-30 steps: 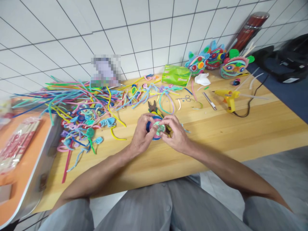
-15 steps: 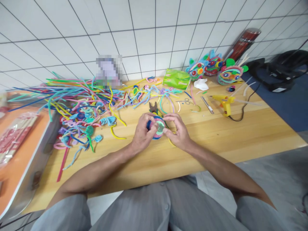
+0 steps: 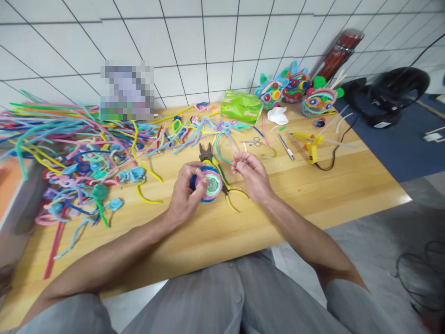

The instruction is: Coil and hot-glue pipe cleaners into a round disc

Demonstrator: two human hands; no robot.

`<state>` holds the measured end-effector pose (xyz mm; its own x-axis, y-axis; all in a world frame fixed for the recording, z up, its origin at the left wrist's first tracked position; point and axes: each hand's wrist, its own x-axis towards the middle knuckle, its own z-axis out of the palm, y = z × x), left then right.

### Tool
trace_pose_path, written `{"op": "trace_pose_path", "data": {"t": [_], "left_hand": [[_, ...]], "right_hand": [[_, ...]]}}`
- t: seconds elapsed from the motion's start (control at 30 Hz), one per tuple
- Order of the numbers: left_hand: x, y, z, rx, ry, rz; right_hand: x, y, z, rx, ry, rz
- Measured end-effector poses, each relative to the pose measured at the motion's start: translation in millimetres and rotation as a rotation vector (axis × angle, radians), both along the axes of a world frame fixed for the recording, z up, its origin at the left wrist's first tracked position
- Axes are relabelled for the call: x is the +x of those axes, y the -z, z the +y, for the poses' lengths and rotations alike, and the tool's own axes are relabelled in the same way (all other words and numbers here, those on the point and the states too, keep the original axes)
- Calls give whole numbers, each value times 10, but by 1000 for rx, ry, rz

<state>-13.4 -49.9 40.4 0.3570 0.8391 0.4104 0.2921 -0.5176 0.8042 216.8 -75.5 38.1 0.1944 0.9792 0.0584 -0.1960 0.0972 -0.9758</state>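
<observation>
My left hand (image 3: 187, 190) is closed around the side of a round piece of coiled pipe cleaners (image 3: 213, 185), ringed blue and pink with a pale green and greyish middle. My right hand (image 3: 253, 176) is held to the right of the coil, apart from it, thumb and fingertips pinched together. Whatever is between those fingertips is too small to make out. Behind the coil lie pliers (image 3: 206, 152) with dark jaws and yellow and green handles, partly covered by it. A teal pipe cleaner (image 3: 219, 150) curves just beyond my right fingertips.
Pipe cleaners (image 3: 86, 125) are heaped at the left. Along the back stand a green packet (image 3: 241, 106), colourful animal-like heads (image 3: 273, 95) and a red flask (image 3: 339, 55). Small scissors (image 3: 256, 141), a cutter knife (image 3: 285, 147) and a corded yellow glue gun (image 3: 310, 144) lie to the right.
My right hand has come off the coil and moved right. My left hand still holds the coil, and more of the pliers shows. The camera view has shifted to the right.
</observation>
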Motion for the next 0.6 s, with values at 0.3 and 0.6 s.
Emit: {"op": "trace_pose_path", "data": {"t": [0.3,0.6], "left_hand": [[30,-18,-15,21,15,-9],[49,14,-35,103,41,-8]], "right_hand": [[-189,31,-87,114,-53,-321],[-357,2,-69,173,-40,-390]]}}
